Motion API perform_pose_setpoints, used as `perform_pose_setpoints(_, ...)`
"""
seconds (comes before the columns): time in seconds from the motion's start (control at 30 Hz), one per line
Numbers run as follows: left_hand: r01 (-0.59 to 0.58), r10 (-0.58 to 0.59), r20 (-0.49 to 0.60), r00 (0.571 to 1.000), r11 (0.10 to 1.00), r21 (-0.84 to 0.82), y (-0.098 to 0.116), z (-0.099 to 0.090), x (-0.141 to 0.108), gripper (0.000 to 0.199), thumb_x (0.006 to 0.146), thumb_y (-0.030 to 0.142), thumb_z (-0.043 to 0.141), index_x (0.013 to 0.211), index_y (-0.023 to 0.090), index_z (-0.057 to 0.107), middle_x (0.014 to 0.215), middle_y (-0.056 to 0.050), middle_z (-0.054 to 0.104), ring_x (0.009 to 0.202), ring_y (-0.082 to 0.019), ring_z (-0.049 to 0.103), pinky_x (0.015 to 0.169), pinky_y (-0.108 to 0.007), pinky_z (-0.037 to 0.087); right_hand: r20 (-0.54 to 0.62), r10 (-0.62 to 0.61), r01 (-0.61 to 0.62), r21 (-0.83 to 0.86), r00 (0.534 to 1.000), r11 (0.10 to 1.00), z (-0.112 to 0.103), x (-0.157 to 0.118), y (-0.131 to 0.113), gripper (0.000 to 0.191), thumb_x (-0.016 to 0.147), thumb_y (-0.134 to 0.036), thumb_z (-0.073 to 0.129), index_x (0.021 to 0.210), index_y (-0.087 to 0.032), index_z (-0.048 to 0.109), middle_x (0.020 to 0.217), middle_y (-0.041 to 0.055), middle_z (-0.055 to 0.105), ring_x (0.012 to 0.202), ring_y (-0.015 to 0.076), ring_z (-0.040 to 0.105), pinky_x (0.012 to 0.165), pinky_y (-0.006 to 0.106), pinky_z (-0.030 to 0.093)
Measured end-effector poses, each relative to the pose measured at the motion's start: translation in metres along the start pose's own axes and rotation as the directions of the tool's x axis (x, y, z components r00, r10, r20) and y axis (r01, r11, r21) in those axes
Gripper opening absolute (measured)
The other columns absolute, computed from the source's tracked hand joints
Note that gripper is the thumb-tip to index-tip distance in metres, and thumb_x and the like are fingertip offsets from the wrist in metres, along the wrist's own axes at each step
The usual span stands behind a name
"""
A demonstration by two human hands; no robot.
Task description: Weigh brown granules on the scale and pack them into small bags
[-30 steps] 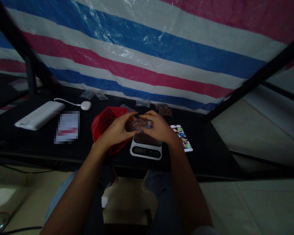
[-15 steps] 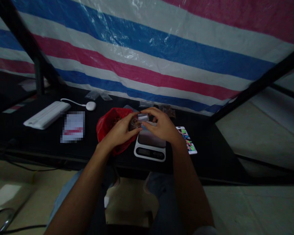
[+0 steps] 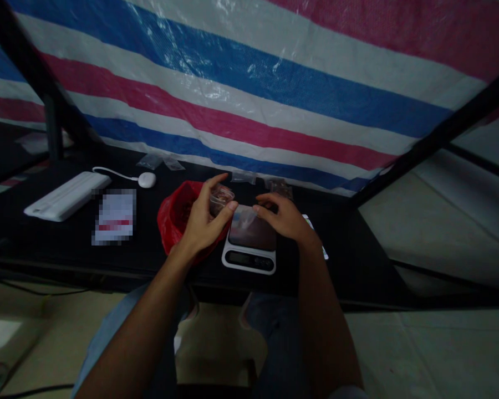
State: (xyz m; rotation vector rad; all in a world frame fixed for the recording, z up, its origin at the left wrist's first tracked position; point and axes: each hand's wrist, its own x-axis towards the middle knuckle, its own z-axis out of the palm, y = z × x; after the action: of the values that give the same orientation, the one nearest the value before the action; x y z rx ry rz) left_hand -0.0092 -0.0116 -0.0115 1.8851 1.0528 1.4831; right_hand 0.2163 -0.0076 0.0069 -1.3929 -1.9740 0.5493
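My left hand (image 3: 205, 219) is closed around a small clear plastic bag (image 3: 221, 199) with brown bits inside, its thumb and fingers on either side. The bag is tilted, above the right edge of an open red plastic bag (image 3: 172, 213). My right hand (image 3: 280, 216) hovers at the upper right of a white kitchen scale (image 3: 249, 261), fingers curved and thumb apart, with nothing visible between them. On the scale's shiny plate I see only reflections, and its display is too dark to read.
Behind my hands lie flat clear bags (image 3: 149, 160) and another bag with brown contents (image 3: 280, 187). A white power strip (image 3: 69, 197), a round white plug (image 3: 147, 180) and a blurred packet (image 3: 115, 216) lie left. A phone (image 3: 325, 252) is partly behind my right wrist. Striped sheeting (image 3: 233, 111) hangs behind.
My hands have moved apart. The right hand has let go of the clear bag and drawn back to the right; the left hand has turned, keeping the bag near the red one.
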Motion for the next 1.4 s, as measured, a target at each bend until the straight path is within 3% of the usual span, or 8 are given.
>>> perform_pose_setpoints(0.23,-0.087,0.072,0.222,0.972,0.995,0.058,-0.006,0.0,0.002,0.078,0.09,0.039,0.065,0.157,0.016,0.03,0.129,-0.013,0.063,0.115,-0.028,0.063,0.103,-0.043,0.051,0.099,0.055,-0.042,-0.133,0.994,0.99,-0.003,0.001,0.014,0.012,0.084,-0.009,0.067,0.082,-0.016,0.076,0.082,0.0057,0.073,0.076,0.0177,0.064,0.075,0.033,0.049)
perform_pose_setpoints(0.43,-0.094,0.043,0.311,0.95,0.984,0.152,-0.01,0.002,0.001,0.088,0.088,0.041,0.069,0.161,0.021,0.024,0.137,-0.015,0.062,0.121,-0.033,0.064,0.106,-0.048,0.05,-0.117,-0.093,0.105,0.098,0.989,0.99,-0.01,0.002,-0.026,0.011,0.089,-0.022,0.067,0.093,-0.016,0.076,0.088,0.0049,0.071,0.078,0.0165,0.063,0.074,0.032,0.049)
perform_pose_setpoints(0.53,-0.102,0.055,0.293,0.955,0.984,0.148,-0.009,0.003,0.0,0.086,0.087,0.04,0.07,0.16,0.021,0.028,0.146,-0.016,0.056,0.128,-0.034,0.06,0.108,-0.048,0.05,-0.042,-0.175,0.179,0.153,0.984,0.972,-0.005,0.002,-0.049,0.012,0.09,-0.021,0.067,0.097,-0.018,0.076,0.092,0.0045,0.071,0.083,0.0163,0.063,0.078,0.032,0.05)
perform_pose_setpoints(0.7,-0.108,0.089,0.211,0.973,0.991,0.077,-0.009,0.003,0.001,0.081,0.087,0.039,0.07,0.156,0.022,0.03,0.126,-0.012,0.064,0.111,-0.027,0.067,0.099,-0.044,0.054,-0.049,-0.04,0.046,0.134,0.998,0.99,0.002,-0.004,-0.058,0.03,0.082,-0.037,0.08,0.104,-0.018,0.073,0.096,0.0056,0.071,0.079,0.0169,0.061,0.071,0.032,0.049)
perform_pose_setpoints(0.83,-0.079,0.067,0.175,0.982,0.995,0.064,-0.009,0.003,0.001,0.078,0.087,0.041,0.072,0.152,0.021,0.034,0.115,-0.009,0.065,0.1,-0.024,0.068,0.089,-0.038,0.056,0.046,-0.086,0.076,0.177,0.995,0.981,0.001,-0.007,-0.056,0.017,0.083,-0.031,0.079,0.092,-0.017,0.074,0.091,0.0038,0.073,0.081,0.0165,0.064,0.074,0.031,0.05)
perform_pose_setpoints(1.0,-0.02,0.028,0.135,0.99,0.998,-0.059,-0.003,0.004,0.003,0.086,0.078,0.044,0.081,0.149,0.02,0.039,0.118,-0.01,0.067,0.1,-0.023,0.069,0.086,-0.036,0.057,0.01,-0.112,0.108,0.178,0.994,0.978,-0.001,-0.005,-0.054,0.007,0.088,-0.021,0.07,0.085,-0.018,0.074,0.086,0.0022,0.073,0.078,0.0154,0.065,0.074,0.03,0.049)
perform_pose_setpoints(1.17,0.174,-0.137,0.166,0.977,0.956,-0.236,0.001,-0.013,0.009,0.042,0.088,0.052,0.069,0.105,0.014,0.073,0.096,-0.009,0.077,0.084,-0.022,0.072,0.074,-0.032,0.058,-0.071,-0.076,0.087,0.169,0.995,0.982,-0.011,-0.006,-0.05,0.011,0.088,-0.028,0.07,0.085,-0.018,0.076,0.085,0.0029,0.075,0.078,0.0172,0.066,0.075,0.031,0.05)
perform_pose_setpoints(1.4,0.187,-0.164,0.115,0.98,0.955,-0.229,0.002,-0.023,0.011,0.035,0.08,0.05,0.078,0.088,0.016,0.079,0.088,-0.008,0.079,0.08,-0.022,0.073,0.073,-0.031,0.059,-0.051,-0.129,0.137,0.188,0.99,0.973,-0.012,-0.008,-0.047,0.011,0.09,-0.026,0.066,0.086,-0.018,0.072,0.088,0.0028,0.073,0.081,0.0168,0.064,0.077,0.032,0.05)
